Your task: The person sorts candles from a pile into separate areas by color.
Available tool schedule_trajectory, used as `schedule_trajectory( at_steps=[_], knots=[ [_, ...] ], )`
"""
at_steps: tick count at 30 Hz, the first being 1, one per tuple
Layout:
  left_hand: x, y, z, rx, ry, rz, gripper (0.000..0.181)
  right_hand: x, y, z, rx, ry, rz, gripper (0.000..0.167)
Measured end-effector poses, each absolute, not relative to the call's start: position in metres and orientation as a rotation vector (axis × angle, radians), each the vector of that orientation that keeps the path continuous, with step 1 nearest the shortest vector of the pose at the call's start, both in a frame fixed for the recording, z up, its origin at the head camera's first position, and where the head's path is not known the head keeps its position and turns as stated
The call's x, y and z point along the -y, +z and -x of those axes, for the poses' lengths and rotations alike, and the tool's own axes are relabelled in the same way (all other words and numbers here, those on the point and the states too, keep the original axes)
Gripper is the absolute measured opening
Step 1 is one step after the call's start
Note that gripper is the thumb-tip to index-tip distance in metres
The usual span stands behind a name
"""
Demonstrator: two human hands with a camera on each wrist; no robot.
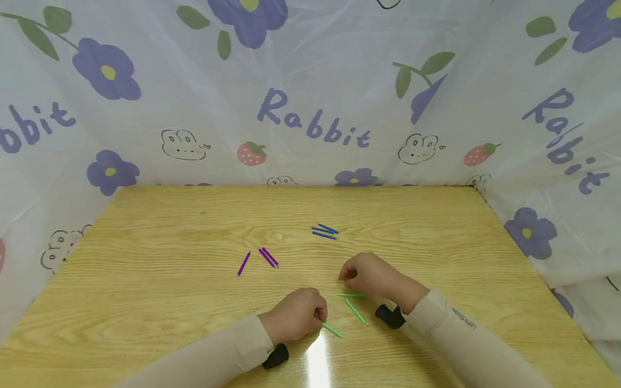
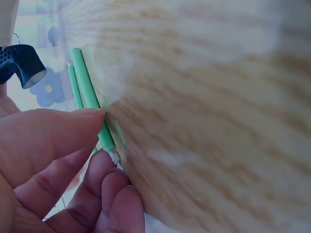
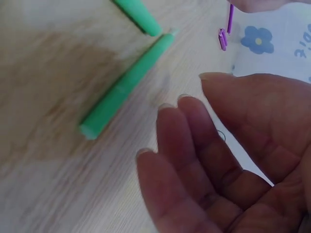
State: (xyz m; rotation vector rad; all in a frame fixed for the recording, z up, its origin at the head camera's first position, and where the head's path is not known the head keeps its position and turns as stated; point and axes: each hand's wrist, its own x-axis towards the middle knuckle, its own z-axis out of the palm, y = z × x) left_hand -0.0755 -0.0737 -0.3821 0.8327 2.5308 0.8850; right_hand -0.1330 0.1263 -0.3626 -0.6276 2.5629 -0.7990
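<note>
My left hand [image 1: 297, 315] pinches one end of a thin green candle [image 1: 332, 330] between thumb and fingers, low over the wooden table. In the left wrist view the wick end of that candle [image 2: 88, 82] lies at the fingers, and another green one runs behind it. My right hand [image 1: 371, 274] hovers beside two more green candles, a crosswise one [image 1: 351, 295] and a slanted one [image 1: 356, 312]. Its fingers are loosely curved with nothing between them, apart from the green candle [image 3: 126, 87] in the right wrist view.
Three purple candles lie left of centre, a single one [image 1: 244, 263] and a close pair [image 1: 268, 257]. Three blue candles [image 1: 324, 235] lie together farther back on the wooden table [image 1: 160, 280]. A printed curtain [image 1: 320, 64] hangs behind the table and along its sides.
</note>
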Motion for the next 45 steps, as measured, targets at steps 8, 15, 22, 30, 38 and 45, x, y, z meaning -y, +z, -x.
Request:
schedule_trajectory(
  at_steps=[8, 15, 22, 30, 38, 45],
  knots=[
    [0.074, -0.384, 0.075, -2.533, 0.874, -0.815, 0.021, -0.132, -0.365, 0.124, -2.624, -0.646, 0.682, 0.009],
    [0.073, -0.384, 0.077, -2.530, 0.894, -0.836, 0.021, -0.135, -0.367, 0.121, -2.643, -0.604, 0.690, 0.012],
    [0.072, -0.382, 0.079, -2.533, 0.887, -0.832, 0.022, -0.134, -0.366, 0.118, -2.682, -0.554, 0.744, 0.015],
    [0.071, -0.383, 0.078, -2.524, 0.897, -0.838, 0.022, -0.136, -0.368, 0.116, -2.692, -0.519, 0.791, 0.018],
    [0.069, -0.383, 0.077, -2.520, 0.883, -0.847, 0.024, -0.138, -0.371, 0.114, -2.681, -0.529, 0.799, 0.022],
    [0.070, -0.379, 0.077, -2.532, 0.863, -0.863, 0.022, -0.137, -0.371, 0.116, -2.686, -0.537, 0.806, 0.022]
  ],
)
